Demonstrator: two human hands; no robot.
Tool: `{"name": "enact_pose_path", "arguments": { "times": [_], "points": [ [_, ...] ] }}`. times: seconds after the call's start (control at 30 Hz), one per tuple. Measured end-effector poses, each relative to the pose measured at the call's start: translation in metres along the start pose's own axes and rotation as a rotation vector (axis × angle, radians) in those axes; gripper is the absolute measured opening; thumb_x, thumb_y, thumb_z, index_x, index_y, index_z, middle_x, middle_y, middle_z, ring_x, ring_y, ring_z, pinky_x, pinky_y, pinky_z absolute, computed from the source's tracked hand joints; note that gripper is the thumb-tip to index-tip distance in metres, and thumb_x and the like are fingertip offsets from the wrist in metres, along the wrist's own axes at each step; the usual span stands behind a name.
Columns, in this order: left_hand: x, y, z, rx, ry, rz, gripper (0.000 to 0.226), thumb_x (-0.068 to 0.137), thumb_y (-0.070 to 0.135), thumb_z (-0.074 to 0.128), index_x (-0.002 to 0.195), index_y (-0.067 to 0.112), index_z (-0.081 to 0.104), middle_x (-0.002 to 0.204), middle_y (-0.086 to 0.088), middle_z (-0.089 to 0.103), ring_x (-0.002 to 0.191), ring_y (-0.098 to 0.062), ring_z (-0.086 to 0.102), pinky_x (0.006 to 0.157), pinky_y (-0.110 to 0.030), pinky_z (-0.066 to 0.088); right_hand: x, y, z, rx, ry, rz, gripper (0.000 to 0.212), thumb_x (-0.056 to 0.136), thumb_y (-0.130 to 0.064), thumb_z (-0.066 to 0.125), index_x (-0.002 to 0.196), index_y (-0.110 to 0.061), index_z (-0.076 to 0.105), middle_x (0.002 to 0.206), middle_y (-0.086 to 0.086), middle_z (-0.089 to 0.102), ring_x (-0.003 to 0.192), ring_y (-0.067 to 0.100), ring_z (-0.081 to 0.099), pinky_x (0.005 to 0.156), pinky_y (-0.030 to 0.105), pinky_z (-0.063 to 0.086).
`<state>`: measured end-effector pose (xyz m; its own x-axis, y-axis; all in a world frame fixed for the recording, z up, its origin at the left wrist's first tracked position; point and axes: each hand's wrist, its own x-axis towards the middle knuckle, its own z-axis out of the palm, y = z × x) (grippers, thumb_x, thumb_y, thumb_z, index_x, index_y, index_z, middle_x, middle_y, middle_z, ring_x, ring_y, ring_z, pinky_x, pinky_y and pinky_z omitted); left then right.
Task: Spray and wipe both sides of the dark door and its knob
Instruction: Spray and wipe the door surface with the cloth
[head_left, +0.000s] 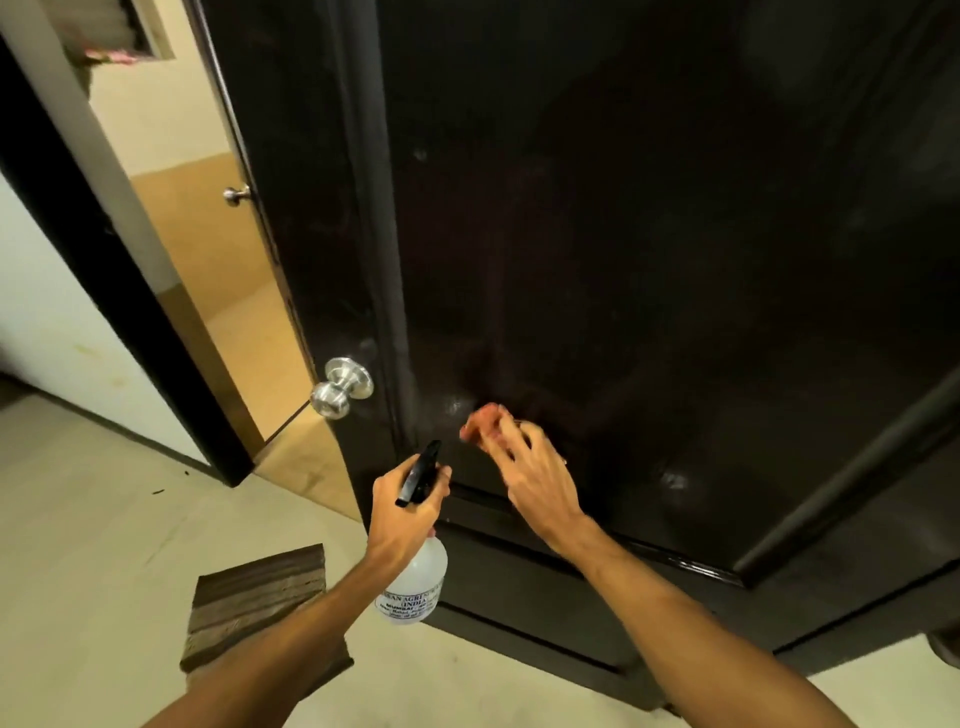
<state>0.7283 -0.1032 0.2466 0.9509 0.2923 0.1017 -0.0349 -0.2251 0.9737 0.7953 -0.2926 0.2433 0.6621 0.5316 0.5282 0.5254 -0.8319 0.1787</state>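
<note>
Left hand (402, 501) gripping, right hand (524, 462) splayed

A single wide-angle head-worn view looks forward and steeply down, close against the dark door (649, 234), whose panel fills most of the frame; both forearms enter from the bottom edge, floor (93, 519) at lower left.

You stand on a pale floor (93, 519); a striped brown mat (254, 603) lies flat on it, just beside the door's (623, 260) foot.
</note>
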Motion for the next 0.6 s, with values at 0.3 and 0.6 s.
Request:
{"name": "enact_pose_path", "arguments": {
  "times": [0.3, 0.6],
  "points": [
    [0.012, -0.015, -0.036, -0.046, 0.068, -0.058, 0.017, 0.101, 0.017, 0.069, 0.084, 0.016, 0.068, 0.066, -0.012, 0.065, 0.045, -0.018, 0.054, 0.040, -0.030, 0.046, 0.058, -0.048, -0.005, -0.097, -0.207, -0.267, 0.054, 0.086, -0.002, 0.051, 0.139, -0.009, 0.060, 0.142, 0.011, 0.051, 0.108, 0.026, 0.058, 0.085, 0.036, 0.056],
    [0.033, -0.025, -0.074, -0.028, 0.126, -0.036, 0.013, 0.100, 0.024, 0.070, 0.088, 0.018, 0.069, 0.073, -0.011, 0.069, 0.050, -0.013, 0.061, 0.045, -0.030, 0.052, 0.133, -0.078, -0.011, -0.213, -0.085, -0.241, 0.061, 0.095, 0.005, 0.020, 0.153, 0.001, 0.037, 0.147, 0.016, 0.043, 0.116, 0.031, 0.050, 0.089, 0.040, 0.052]
  ]
}}
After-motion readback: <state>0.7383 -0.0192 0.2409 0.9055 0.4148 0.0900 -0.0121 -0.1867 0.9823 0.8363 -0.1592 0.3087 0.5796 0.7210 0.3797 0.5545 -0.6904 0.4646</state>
